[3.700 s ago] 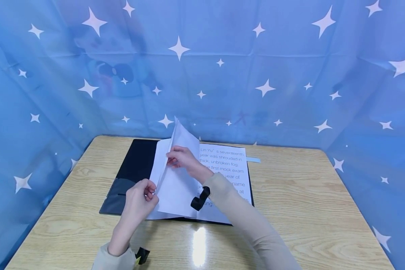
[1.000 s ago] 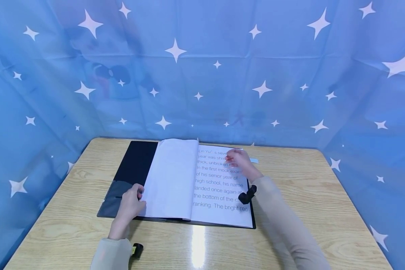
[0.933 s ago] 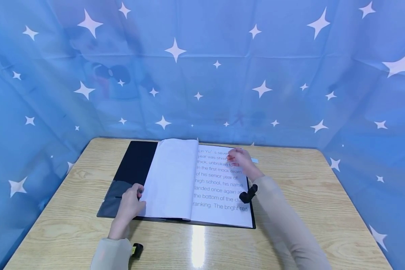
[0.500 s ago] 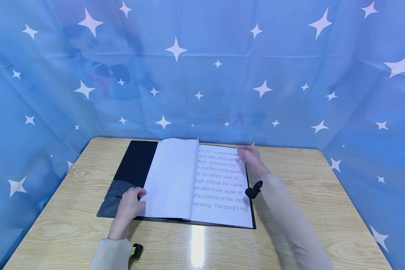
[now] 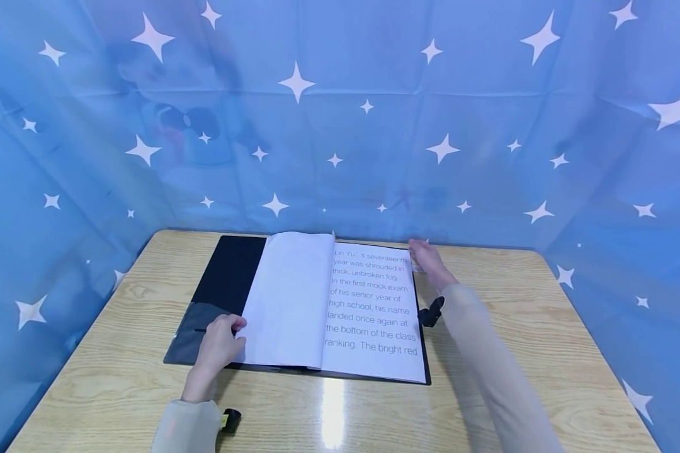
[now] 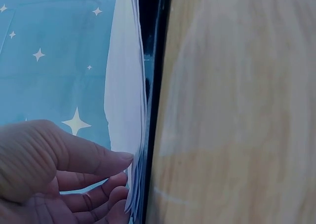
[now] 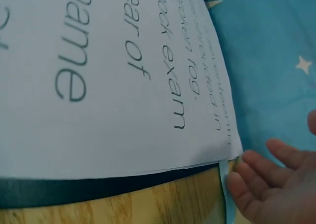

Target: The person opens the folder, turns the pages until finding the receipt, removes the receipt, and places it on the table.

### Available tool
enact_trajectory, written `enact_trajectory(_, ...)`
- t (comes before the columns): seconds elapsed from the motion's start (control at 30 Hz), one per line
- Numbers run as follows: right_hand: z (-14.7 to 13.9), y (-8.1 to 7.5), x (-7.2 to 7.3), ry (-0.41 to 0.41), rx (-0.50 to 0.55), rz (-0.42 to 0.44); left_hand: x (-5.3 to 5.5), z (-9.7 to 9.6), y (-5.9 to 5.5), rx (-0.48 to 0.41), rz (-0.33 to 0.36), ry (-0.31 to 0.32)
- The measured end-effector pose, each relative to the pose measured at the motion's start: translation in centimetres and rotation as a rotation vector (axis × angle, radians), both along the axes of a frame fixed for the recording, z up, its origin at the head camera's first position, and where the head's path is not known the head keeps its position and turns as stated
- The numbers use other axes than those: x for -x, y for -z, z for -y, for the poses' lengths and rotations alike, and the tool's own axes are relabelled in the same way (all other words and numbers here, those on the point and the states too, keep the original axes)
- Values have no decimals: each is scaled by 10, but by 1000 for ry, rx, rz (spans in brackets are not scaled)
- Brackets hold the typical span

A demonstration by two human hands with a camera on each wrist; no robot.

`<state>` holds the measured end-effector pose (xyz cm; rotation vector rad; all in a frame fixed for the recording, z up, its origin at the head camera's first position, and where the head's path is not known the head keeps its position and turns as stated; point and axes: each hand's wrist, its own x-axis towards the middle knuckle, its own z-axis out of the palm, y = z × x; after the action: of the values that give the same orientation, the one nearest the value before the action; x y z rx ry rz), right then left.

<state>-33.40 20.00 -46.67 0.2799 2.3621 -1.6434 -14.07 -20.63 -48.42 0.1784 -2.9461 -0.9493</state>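
An open black folder [image 5: 229,270] lies on the table, holding white sheets. Its left pages [image 5: 286,302] look blank; the right page [image 5: 368,314] carries large printed English text. At the left pages' outer edge, my left hand [image 5: 218,346] pinches the paper between thumb and fingers, as the left wrist view shows. My right hand [image 5: 430,261] is at the upper right corner of the right page, fingers loosely extended and gripping nothing. In the right wrist view its fingertips [image 7: 249,157] sit right at that corner, over a pale blue strip [image 7: 223,189] that sticks out from under the pages.
The wooden table [image 5: 515,340] extends to both sides of the folder and in front of it. A blue curtain [image 5: 374,157] with white stars hangs behind the table and on both sides. A dark clear pocket [image 5: 189,336] covers the folder's lower left.
A lifted sheet has been laid down on the left, uncovering the right page. My right hand has moved right, across the text, to the upper right corner. The left hand stays at the left edge.
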Motion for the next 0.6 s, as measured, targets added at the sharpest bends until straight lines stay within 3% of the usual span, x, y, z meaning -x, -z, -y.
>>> enact_trajectory(0.23,-1,8,6,-10,-78,21,0,0,1,-1,1,-5)
enact_trajectory(0.47,-15,55,40,19,-136,-26,0,-1,2,-6,2,-7)
enact_trajectory(0.6,-10,50,35,14,-152,-68,0,-1,1,-2,5,-9)
